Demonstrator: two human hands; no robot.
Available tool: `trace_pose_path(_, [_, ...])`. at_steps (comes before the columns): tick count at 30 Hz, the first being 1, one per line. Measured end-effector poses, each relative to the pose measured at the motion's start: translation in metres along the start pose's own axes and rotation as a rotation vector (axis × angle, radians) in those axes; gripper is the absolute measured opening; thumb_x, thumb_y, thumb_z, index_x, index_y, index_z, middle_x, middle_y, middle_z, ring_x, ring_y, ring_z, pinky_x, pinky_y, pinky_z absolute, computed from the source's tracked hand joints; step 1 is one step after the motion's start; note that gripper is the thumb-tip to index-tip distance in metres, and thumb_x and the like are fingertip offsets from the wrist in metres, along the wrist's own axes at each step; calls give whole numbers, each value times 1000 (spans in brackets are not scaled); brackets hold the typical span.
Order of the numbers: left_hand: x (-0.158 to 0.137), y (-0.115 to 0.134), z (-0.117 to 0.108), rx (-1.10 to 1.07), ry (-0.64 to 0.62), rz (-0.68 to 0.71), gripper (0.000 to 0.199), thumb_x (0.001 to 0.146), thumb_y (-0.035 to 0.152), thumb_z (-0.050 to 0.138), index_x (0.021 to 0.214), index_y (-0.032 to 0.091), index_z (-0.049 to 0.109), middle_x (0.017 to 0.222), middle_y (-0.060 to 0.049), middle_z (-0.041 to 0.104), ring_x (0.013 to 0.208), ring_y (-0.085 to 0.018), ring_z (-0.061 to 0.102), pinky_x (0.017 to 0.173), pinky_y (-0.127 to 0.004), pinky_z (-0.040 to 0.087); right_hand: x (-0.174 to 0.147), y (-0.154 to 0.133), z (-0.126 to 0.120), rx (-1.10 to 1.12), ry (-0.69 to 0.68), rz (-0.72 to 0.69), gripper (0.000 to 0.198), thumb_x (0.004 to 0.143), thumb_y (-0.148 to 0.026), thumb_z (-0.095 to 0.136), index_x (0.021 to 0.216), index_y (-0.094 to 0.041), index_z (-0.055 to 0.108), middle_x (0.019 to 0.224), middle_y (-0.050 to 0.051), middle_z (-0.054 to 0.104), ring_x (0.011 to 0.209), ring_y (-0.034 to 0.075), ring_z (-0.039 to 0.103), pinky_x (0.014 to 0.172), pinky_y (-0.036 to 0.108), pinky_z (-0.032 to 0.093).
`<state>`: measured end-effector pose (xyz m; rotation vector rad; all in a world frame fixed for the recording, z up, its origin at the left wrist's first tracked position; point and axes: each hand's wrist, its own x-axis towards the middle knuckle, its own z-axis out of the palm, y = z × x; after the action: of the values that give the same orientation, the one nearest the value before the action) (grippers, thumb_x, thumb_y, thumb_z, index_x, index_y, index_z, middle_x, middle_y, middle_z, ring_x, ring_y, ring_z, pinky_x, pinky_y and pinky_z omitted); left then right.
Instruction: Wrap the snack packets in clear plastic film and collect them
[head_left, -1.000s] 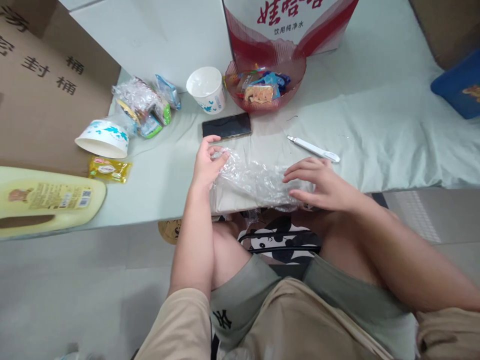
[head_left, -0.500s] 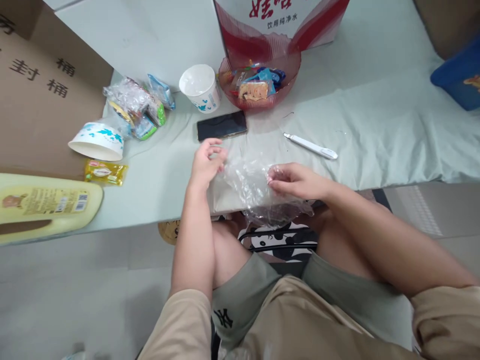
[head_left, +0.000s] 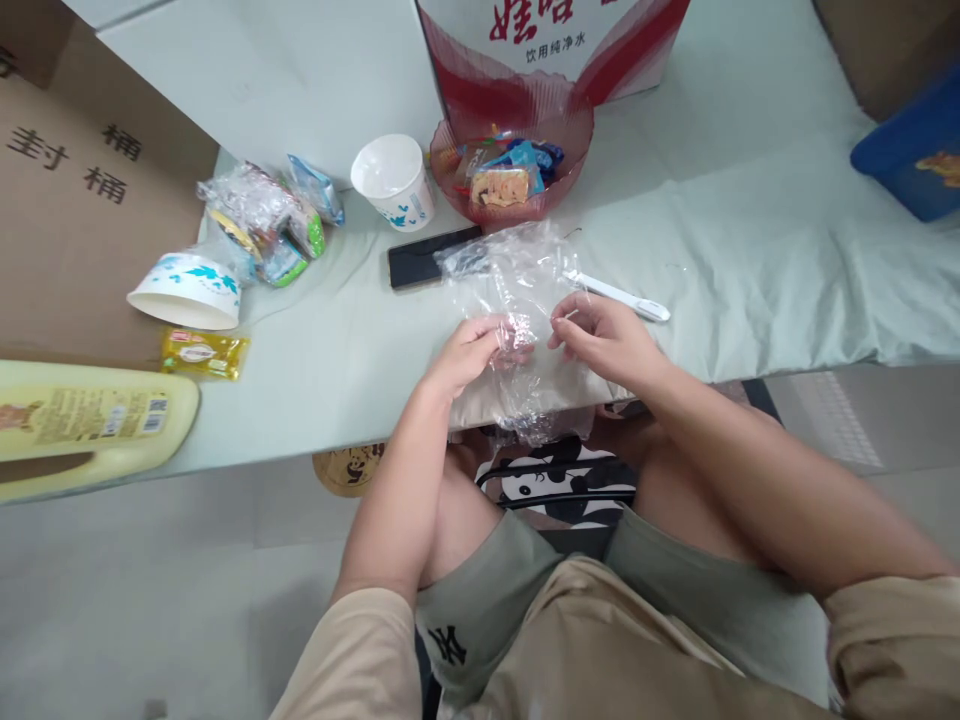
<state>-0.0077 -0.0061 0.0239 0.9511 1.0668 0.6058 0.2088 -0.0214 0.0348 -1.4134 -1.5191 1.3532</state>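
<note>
A crumpled clear plastic bag (head_left: 517, 270) spreads between my hands, from the bowl's front edge down past the table edge. My left hand (head_left: 474, 352) is closed around its middle, with the fingers partly seen through the film. At the bag's right side, my right hand (head_left: 604, 340) has its thumb and fingertips pinched together on the film. The bag partly covers a dark phone (head_left: 420, 262) and the tip of a white utility knife (head_left: 630, 299), which lies just beyond my right hand.
A pink glass bowl (head_left: 517, 205) of wrapped snacks stands before a red-and-white carton (head_left: 630, 60). Left of it are an upright paper cup (head_left: 394, 180), a tipped paper cup (head_left: 191, 290), snack packets (head_left: 255, 215), a yellow packet (head_left: 202, 353) and a yellow jug (head_left: 97, 410).
My left hand has moved right and toward me and closed on the bag. The bag's upper part now reaches farther back, over the phone and knife tip. My right hand has shifted slightly.
</note>
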Motion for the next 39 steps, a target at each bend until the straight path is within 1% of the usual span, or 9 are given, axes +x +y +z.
trace_pose_path(6, [-1,4,-4,-47,-75,64,68,82,60,69,131,14,62,94,-13,82,89,-28,80,73,-34,61,2,-1,-3,-34,65,51,13,92,-31,59,92,-18,62,69,3,72,53,13,63,55,28,48])
trace_pose_path(10, [-7,4,-3,113,39,79,58,83,46,75,131,17,60,66,-1,74,58,-19,74,49,-23,50,0,0,-3,99,17,48,27,93,-40,63,109,-19,64,59,-3,62,53,15,64,55,29,51])
trace_pose_path(15, [-24,4,-13,-13,5,187,53,80,49,77,124,26,59,68,5,73,55,-18,73,51,-26,57,-13,0,-9,350,-105,-159,50,91,-56,66,131,-27,59,67,-5,61,60,15,63,63,32,56])
trace_pose_path(21, [-6,6,-23,-87,43,125,20,71,32,79,79,18,67,72,-4,75,71,-21,77,66,-31,62,3,5,-12,409,-83,-161,22,79,-42,67,75,-21,69,74,4,64,71,18,61,76,37,55])
trace_pose_path(27, [13,5,-20,-31,104,229,32,78,48,72,72,17,71,76,-6,76,76,-21,74,71,-32,60,18,14,-13,257,74,-87,36,84,-53,62,65,-22,61,82,7,63,88,22,64,82,37,55])
trace_pose_path(29, [13,2,-18,84,179,317,22,72,36,81,74,18,69,76,-3,74,74,-17,71,70,-28,57,16,18,-12,168,97,-113,25,78,-44,75,79,-22,63,97,6,65,94,22,64,81,35,56])
trace_pose_path(31, [14,0,-17,146,216,361,20,67,23,82,80,19,67,83,-1,73,74,-13,69,69,-25,53,15,22,-10,194,101,-99,44,68,-33,83,107,-26,63,117,5,63,95,20,66,80,35,57])
trace_pose_path(34, [12,-1,-21,74,203,386,38,65,16,79,97,22,60,92,1,71,77,-11,69,71,-23,52,16,24,-8,290,72,-32,83,61,-28,86,135,-30,48,123,6,63,92,19,68,79,35,58])
trace_pose_path(39, [8,2,-24,-107,189,382,84,60,32,90,131,34,46,98,2,72,87,-16,73,75,-26,54,15,14,-5,267,-1,-51,37,67,-34,80,95,-21,60,80,0,62,75,15,58,73,33,50])
